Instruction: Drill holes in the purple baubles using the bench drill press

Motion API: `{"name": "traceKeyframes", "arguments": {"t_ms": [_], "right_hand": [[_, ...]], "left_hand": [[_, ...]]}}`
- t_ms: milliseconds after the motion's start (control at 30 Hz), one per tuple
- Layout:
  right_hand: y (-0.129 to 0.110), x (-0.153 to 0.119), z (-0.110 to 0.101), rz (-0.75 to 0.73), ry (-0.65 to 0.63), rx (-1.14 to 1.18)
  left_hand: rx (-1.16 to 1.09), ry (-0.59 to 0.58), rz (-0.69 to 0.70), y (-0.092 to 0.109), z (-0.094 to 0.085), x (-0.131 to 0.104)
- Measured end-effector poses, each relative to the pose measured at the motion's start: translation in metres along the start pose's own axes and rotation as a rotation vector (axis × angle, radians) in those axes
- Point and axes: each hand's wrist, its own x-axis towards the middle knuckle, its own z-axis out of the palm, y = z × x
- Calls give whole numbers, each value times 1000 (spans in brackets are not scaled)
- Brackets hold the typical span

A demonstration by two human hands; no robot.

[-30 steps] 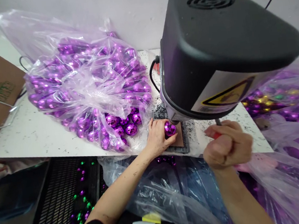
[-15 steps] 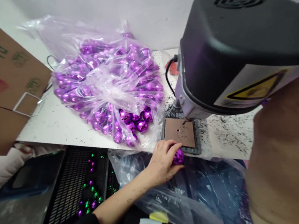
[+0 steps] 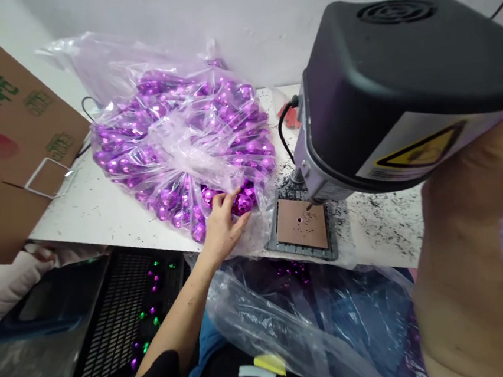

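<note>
And here's the left hand [image 3: 222,224], at the mouth of the big clear bag [image 3: 175,136] of purple balls, over towards the worktop's [image 3: 103,217] front edge! Thumb and fingers stand apart, their tips at a shiny purple ball [image 3: 244,204] lying among the others in the opening; whether they have closed on it, I cannot tell. Out on the right, the right forearm [image 3: 470,292] rises past the worktop's front edge and up beside the black machine head [image 3: 408,61], yellow warning triangle on its label; the right hand is mostly hidden there, so its grip I cannot tell either. Under the head, a drill bit [image 3: 309,206] hangs at the far right corner of a brown board [image 3: 295,231] with a hole in it, the board sitting on a dark base plate [image 3: 332,247] at the worktop's front edge. Dark shavings [image 3: 381,217] litter the top to its right! Below that same edge hangs a crumpled plastic bag [image 3: 268,323], more purple balls showing at its top. Off left, a cardboard box [image 3: 14,176] leans in at the worktop's left edge, another person's sleeve [image 3: 7,289] just under it, and a black crate [image 3: 105,327] holds green and purple beads [image 3: 156,321].
</note>
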Motion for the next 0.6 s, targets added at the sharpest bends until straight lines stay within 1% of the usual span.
{"name": "traceKeyframes", "arguments": {"t_ms": [67,100,167,267,333,367,433,467,533,567,600], "right_hand": [[2,5,3,-126,-20,-47],[2,7,4,-172,-28,-69],[1,8,6,-199,-33,-92],[-2,7,6,-205,-69,-71],[-1,6,5,-246,-72,-33],[-1,6,5,-267,-71,-24],[1,6,4,-276,-72,-34],[1,6,4,-266,-72,-49],[1,6,4,-228,-75,-70],[1,6,5,-211,-73,-70],[1,6,5,-204,-72,-63]], "left_hand": [[-92,15,-8,2,-3,0],[-83,10,0,3,-2,0],[5,-24,44,5,5,-2],[171,-118,118,7,20,-7],[222,-164,124,6,25,-8],[207,-176,109,6,25,-8],[66,-164,50,6,19,-6],[-63,-145,7,7,14,-5],[-423,-119,-120,10,2,-3],[-631,-128,-197,13,-3,-2],[-835,-162,-270,17,-6,-2]]}}
